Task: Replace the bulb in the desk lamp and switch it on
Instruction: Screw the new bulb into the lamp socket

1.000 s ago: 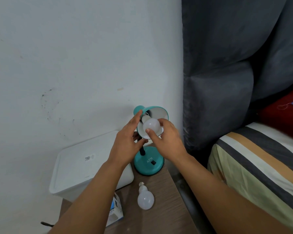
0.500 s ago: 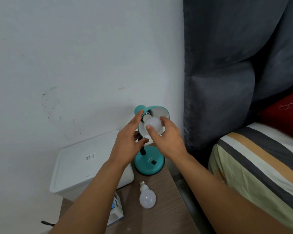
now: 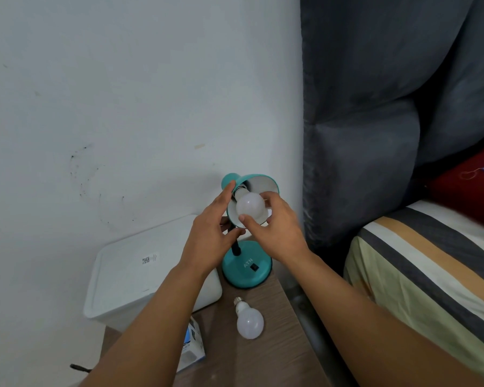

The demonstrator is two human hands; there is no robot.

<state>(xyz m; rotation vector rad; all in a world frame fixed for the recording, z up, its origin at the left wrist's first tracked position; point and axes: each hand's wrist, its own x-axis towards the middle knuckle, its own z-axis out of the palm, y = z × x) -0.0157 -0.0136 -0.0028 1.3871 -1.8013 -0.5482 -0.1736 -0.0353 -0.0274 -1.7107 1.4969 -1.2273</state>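
Wood-grain tabletop [image 3: 277, 356] occupies the near field. At its left edge, partly hidden under the left forearm, lies a small blue-and-white carton [image 3: 194, 348]. A spare white bulb [image 3: 249, 322] lies on its side on the bare wood, screw cap pointing away from the viewer, apart from both hands and just short of the lamp base.

Beyond it stands the teal desk lamp [image 3: 246, 265], its round base on the tabletop's far end, a black rocker switch on top. A white lidded bin [image 3: 140, 270] sits just left of the base.

Above the base, the left hand [image 3: 211, 237] is open and loosely curved around the left side of the teal shade [image 3: 259, 181], index finger lying along the shade's neck, thumb at the black stem. The right hand [image 3: 278, 227] is closed on the white fitted bulb [image 3: 249, 205], thumb under the globe, fingers over its right side. This bulb sits inside the shade, between the two hands.

Behind are a white wall [image 3: 123, 93], a grey curtain [image 3: 389, 107] and a striped bed [image 3: 430, 261] at right.
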